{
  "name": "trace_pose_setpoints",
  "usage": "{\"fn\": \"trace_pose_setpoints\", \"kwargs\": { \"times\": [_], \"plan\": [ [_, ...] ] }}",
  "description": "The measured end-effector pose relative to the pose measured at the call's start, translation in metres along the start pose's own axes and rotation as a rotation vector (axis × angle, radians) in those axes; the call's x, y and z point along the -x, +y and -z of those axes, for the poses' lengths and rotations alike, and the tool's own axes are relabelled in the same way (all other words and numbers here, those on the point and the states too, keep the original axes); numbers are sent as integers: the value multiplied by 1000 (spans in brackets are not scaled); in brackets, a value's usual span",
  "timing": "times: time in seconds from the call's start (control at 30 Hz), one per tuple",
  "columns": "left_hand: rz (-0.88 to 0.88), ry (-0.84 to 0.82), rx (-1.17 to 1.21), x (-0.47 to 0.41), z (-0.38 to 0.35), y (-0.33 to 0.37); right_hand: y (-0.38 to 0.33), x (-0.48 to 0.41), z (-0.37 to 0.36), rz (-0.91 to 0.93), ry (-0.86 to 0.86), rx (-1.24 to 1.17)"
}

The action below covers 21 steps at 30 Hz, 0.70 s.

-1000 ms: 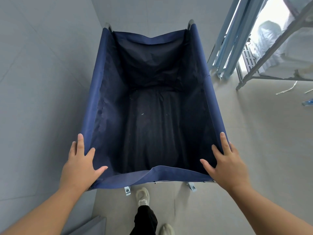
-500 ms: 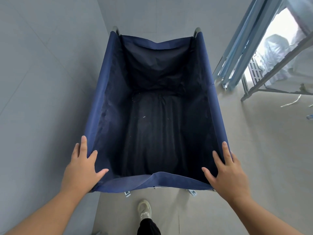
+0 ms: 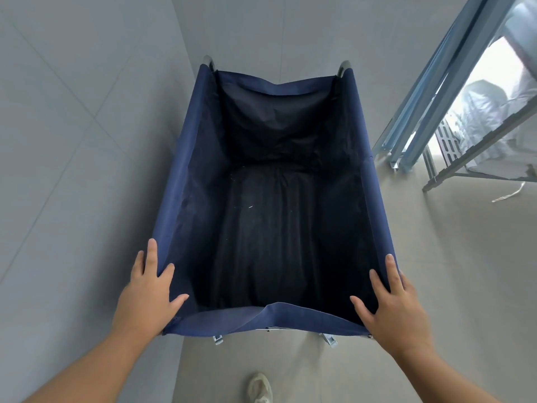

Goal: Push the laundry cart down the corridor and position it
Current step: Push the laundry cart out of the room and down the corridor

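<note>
Laundry cart (image 3: 270, 216), a deep navy fabric bin on a metal frame, stands on the pale tiled floor (image 3: 436, 271) with its left side close along a grey wall (image 3: 72, 141). Its inside looks bare apart from a few light specks on the dark bottom. The left hand (image 3: 148, 289) lies over the near left corner of the rim, fingers spread along the outside and thumb hooked inside. The right hand (image 3: 392, 309) does the same at the near right corner, fingers splayed on the fabric. To the far right stand blue metal bars (image 3: 430, 91) and a grey rack (image 3: 470, 158) holding white bundles (image 3: 488, 109). One white shoe (image 3: 260, 388) shows near the bottom edge.
</note>
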<state>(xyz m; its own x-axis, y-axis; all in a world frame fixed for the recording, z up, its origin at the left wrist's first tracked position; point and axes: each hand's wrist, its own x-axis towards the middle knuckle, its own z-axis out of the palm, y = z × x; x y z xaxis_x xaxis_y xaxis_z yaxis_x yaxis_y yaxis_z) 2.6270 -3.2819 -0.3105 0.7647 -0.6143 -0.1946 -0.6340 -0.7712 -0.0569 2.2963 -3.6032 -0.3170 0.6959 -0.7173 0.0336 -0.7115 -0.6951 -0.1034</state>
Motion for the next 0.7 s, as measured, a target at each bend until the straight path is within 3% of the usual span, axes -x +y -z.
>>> {"fn": "trace_pose_setpoints", "kwargs": {
  "times": [0.7],
  "plan": [
    [2,-26,7,-126,26,-20,-36,-114,-5,-17,-1,-23]
  ]
}}
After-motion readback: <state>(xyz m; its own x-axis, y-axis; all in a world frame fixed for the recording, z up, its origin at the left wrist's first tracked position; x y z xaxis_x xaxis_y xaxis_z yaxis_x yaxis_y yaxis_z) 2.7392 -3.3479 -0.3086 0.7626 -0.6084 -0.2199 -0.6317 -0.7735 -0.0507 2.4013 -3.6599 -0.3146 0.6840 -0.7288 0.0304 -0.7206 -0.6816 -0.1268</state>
